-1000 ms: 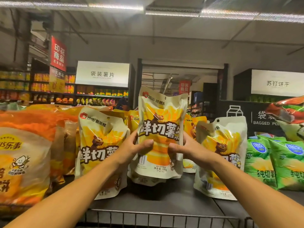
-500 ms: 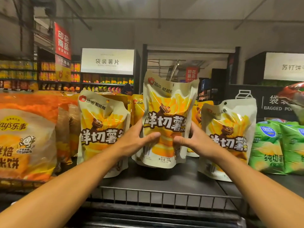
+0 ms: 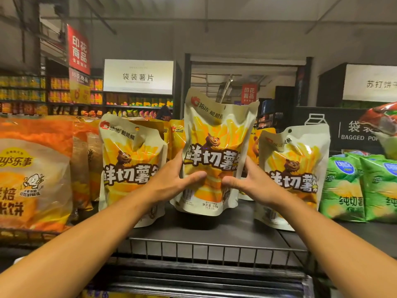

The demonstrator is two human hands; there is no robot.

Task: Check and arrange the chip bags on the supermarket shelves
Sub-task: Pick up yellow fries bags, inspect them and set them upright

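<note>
One fries bag in hand, row partly faced.
Both hands are gripping the middle bag (image 3: 217,151): the left hand (image 3: 171,182) is curling round its left edge with the thumb pressing the front, the right hand (image 3: 250,182) is doing the same on the right edge. It is standing upright, its base looking to be touching the shelf (image 3: 193,231), though contact is unclear. Cream pouch, yellow fries print, cartoon bear, top slightly crumpled, label facing out. Matching bags are standing just left of the left hand (image 3: 131,166) and just right of the right hand (image 3: 294,168), both leaning. Judgement: this one is nearly set; neighbours are probably awaiting straightening.
</note>
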